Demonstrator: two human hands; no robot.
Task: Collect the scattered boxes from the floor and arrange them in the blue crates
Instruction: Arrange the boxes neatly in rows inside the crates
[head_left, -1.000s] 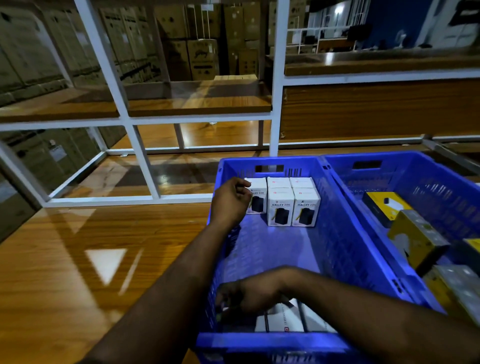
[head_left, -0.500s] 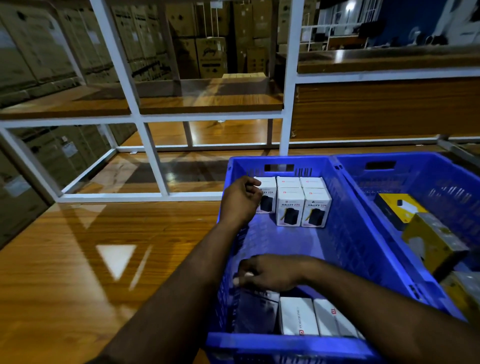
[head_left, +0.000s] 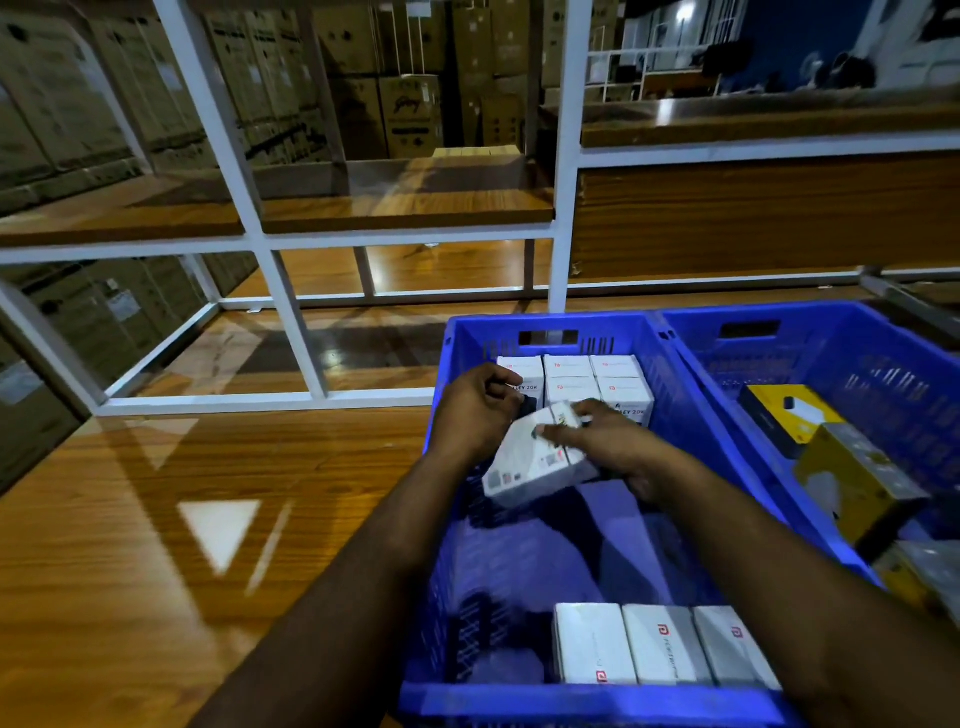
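**Both hands on a white box above the left crate**

The right hand (head_left: 613, 447) grips a tilted white box (head_left: 535, 462), its fingers curled over the upper edge. The left hand (head_left: 475, 410) is curled against the box's far left corner; the contact is blurred. The box is held over the bare middle of the left blue crate (head_left: 550, 704). A back row of white boxes (head_left: 571, 376) stands against the far wall. Three white boxes (head_left: 660, 644) lie along the near wall. The right blue crate (head_left: 841, 332) holds yellow boxes (head_left: 852, 478). Both crates rest on a glossy wooden surface (head_left: 156, 545).
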